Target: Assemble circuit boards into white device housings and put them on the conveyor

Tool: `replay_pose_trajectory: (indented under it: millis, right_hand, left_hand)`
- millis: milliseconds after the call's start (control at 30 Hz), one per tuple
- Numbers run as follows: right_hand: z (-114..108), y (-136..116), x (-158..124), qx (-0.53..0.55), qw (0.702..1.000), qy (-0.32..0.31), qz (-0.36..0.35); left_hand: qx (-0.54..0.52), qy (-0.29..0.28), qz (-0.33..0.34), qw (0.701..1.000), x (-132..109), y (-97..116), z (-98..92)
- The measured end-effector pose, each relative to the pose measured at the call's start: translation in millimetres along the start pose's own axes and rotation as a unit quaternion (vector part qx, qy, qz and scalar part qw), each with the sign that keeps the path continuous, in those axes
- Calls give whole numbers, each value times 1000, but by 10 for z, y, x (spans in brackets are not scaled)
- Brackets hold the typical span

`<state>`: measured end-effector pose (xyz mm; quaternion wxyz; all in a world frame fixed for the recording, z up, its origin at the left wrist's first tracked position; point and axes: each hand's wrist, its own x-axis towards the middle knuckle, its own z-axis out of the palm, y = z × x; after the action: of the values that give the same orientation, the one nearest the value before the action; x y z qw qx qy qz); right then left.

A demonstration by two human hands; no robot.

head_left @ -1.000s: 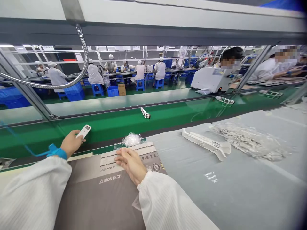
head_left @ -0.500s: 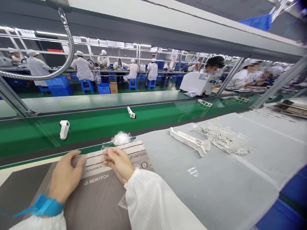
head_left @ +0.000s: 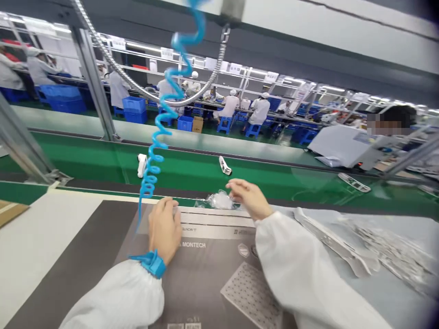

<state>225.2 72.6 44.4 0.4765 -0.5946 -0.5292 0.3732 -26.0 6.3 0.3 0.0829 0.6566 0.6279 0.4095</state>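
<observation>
My left hand (head_left: 163, 230) rests on a white strip (head_left: 216, 219) of a grey printed MONTECH mat (head_left: 85, 260), fingers curled, with nothing visible in them. A blue wrist strap (head_left: 152, 263) circles that wrist, and its coiled blue cord (head_left: 155, 137) rises past the hand. My right hand (head_left: 248, 197) hovers at the mat's far edge, fingers apart and empty. Its fingertips are right beside a crumpled transparent plastic bag (head_left: 219, 200). A white plastic device (head_left: 141, 165) lies on the green conveyor belt beyond my left hand.
A second white part (head_left: 225, 165) lies on the belt. A long white moulded piece (head_left: 329, 240) and a bag of small parts (head_left: 394, 251) lie on the grey sheet at right. A white machine (head_left: 346, 146) and a co-worker stand beyond; further rows of workers sit behind.
My right hand has lifted off the strip and moved to the plastic bag. My left hand has shifted onto the strip. The view has turned and tilted, bringing the blue cord into sight.
</observation>
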Motion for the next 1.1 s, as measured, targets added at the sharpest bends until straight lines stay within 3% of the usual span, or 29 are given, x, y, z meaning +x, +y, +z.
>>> replay_pose_trajectory:
  millis: [100,200,300,400,567,633,700,733,800,867,933,1000,1100]
  right_hand:
    - [-72,2,653,-89,994,67,-5]
    - [63,108,1082,-152,982,111,-12]
    - [289,258,1246,-177,977,116,-11]
    - [436,294,1237,-176,977,117,-9]
    - [287,-90,871,-109,989,75,-63]
    - [163,-306,562,-54,995,-5,-84]
    - [76,-471,192,3,989,-123,-83]
    - [56,-521,3,24,980,-179,-77]
    - [59,-549,-340,29,967,-243,-72]
    - [91,-499,-599,-17,972,-209,-111]
    - [119,-414,-762,-104,967,-115,-200]
    - [131,-337,-843,-207,929,-31,-305]
    - [145,-285,-874,-346,846,35,-403]
  left_hand:
    - [-18,0,-11,1000,0,46,-23]
    - [-29,-6,-17,999,-2,56,-23]
    - [-23,-8,-23,999,-15,51,-9]
    - [-26,-5,-22,999,-20,49,-6]
    - [-84,10,-9,996,18,88,-71]
    - [-115,30,18,993,29,135,-118]
    - [-136,39,51,989,26,199,-168]
    - [-150,28,60,986,18,234,-191]
    - [-179,-54,58,981,-6,301,-228]
    - [-186,-157,34,969,-34,353,-248]
    - [-163,-206,12,965,-60,382,-248]
    - [-139,-201,5,970,-80,394,-240]
    - [-132,-199,18,971,-100,403,-234]
